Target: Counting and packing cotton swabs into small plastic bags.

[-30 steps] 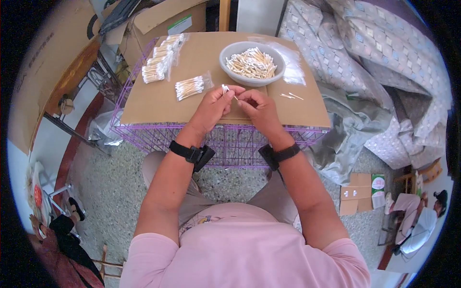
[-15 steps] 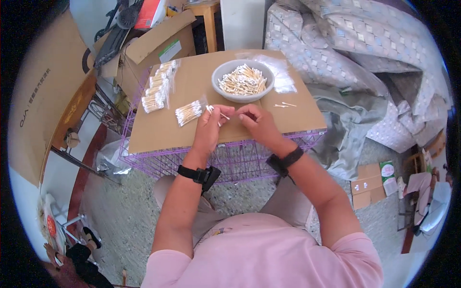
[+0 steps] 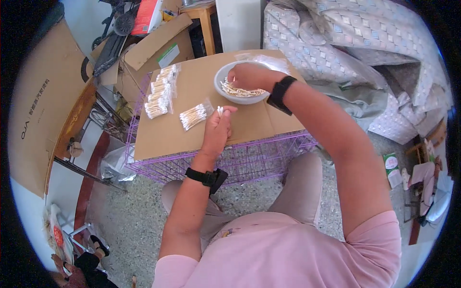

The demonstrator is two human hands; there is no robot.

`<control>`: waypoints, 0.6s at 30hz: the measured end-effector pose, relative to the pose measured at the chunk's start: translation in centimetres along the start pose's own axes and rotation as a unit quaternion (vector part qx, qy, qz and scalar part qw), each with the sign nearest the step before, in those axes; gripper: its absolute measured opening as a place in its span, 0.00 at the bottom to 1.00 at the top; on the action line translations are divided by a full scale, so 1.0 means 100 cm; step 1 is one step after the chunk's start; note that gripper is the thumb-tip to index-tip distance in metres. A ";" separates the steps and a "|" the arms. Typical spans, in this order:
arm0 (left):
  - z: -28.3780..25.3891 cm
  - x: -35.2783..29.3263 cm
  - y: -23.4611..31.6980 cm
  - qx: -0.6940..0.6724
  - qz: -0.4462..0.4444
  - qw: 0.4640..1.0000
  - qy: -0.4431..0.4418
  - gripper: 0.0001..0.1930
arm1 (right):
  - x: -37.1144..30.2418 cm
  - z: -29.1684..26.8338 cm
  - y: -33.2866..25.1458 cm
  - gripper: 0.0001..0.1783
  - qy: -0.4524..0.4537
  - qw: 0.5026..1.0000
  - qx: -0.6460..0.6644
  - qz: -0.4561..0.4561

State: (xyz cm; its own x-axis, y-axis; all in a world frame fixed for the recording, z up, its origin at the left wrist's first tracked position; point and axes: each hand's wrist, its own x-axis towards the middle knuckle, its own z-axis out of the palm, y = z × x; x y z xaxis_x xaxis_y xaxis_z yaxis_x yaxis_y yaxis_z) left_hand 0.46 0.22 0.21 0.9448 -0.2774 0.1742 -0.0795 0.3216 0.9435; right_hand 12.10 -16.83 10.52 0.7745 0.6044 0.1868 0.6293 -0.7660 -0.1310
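Two bare hands, both yours, work about a grey bowl, the landmark for all positions given. Your right hand reaches over the bowl's rim from the right, fingertips down among the loose cotton swabs heaped inside; its back hides the finger pads, so you cannot tell whether they pinch anything. Your left hand is near the bowl, to its front left, thumb and fingers pressed together on a few held swabs, whose white tips project above the grip. Left of the bowl, just beyond that hand, a filled packet lies flat with its swabs side by side; farther left of the bowl, a row of packets overlaps, white tips showing. Transparent plastic bags lie behind the bowl and to its right, partly covered by your right forearm. Beneath the bowl, a brown cardboard sheet tops a purple wire cage. Well to the bowl's right, a patterned cover hangs in folds.
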 end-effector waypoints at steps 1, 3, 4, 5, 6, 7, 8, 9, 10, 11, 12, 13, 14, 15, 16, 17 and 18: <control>-0.001 0.000 0.000 0.002 0.000 1.000 0.001 0.13 | 0.007 0.003 -0.004 0.11 0.001 1.000 0.001 -0.001; -0.001 0.000 0.000 0.014 -0.022 0.999 0.022 0.12 | 0.020 0.007 -0.011 0.13 -0.128 0.990 0.019 0.051; 0.001 0.002 0.000 0.016 -0.021 1.000 0.015 0.12 | 0.030 0.018 -0.002 0.14 -0.174 0.980 0.058 0.083; 0.002 0.003 -0.002 0.023 -0.010 1.000 0.014 0.12 | 0.034 0.025 0.002 0.14 -0.170 0.980 0.056 0.086; 0.003 0.004 -0.003 0.031 0.001 0.999 0.012 0.12 | 0.037 0.032 0.005 0.14 -0.160 0.982 0.048 0.082; 0.001 0.003 -0.003 0.032 0.003 0.999 0.010 0.12 | 0.042 0.041 0.006 0.14 -0.152 0.985 0.041 0.074; 0.001 0.004 -0.005 0.019 -0.005 1.000 0.012 0.12 | 0.044 0.047 0.009 0.14 -0.143 0.987 0.032 0.070; 0.002 0.004 -0.006 0.005 -0.013 1.000 0.014 0.12 | 0.045 0.053 0.012 0.14 -0.133 0.989 0.022 0.066; 0.001 0.003 -0.006 0.006 -0.009 1.000 0.008 0.12 | 0.048 0.059 0.013 0.14 -0.123 0.990 0.012 0.061; 0.001 0.002 -0.006 0.006 -0.007 1.000 0.010 0.12 | 0.049 0.063 0.014 0.14 -0.114 0.992 0.001 0.057; 0.002 0.003 -0.006 0.005 -0.005 1.000 0.011 0.12 | 0.050 0.066 0.016 0.14 -0.105 0.993 -0.009 0.053; 0.001 0.002 -0.007 0.005 -0.003 1.000 0.007 0.12 | 0.050 0.068 0.014 0.14 -0.098 0.994 -0.019 0.047; 0.001 0.002 -0.007 0.008 -0.009 1.000 0.005 0.12 | 0.049 0.068 0.014 0.14 -0.091 0.995 -0.028 0.041; 0.001 0.002 -0.007 0.011 -0.015 1.000 0.004 0.11 | 0.047 0.068 0.016 0.14 -0.089 0.995 -0.031 0.043; 0.000 0.001 -0.006 0.012 -0.013 1.000 0.006 0.11 | 0.045 0.067 0.012 0.14 -0.071 0.996 -0.024 0.044; -0.001 -0.001 -0.006 0.017 -0.012 1.000 0.008 0.11 | 0.042 0.067 0.009 0.14 -0.054 0.997 -0.017 0.045; -0.003 -0.003 -0.006 0.022 -0.011 1.000 0.011 0.11 | 0.040 0.068 0.005 0.13 -0.026 0.999 -0.011 0.043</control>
State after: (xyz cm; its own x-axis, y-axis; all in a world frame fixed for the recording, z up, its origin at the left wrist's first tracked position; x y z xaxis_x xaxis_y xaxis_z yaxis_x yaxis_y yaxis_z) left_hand 0.29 0.39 -0.44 0.9530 -0.2643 0.1477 -0.0723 0.2751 0.9587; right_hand 15.88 -13.30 4.54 0.8280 0.5466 0.1249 0.5596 -0.8195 -0.1235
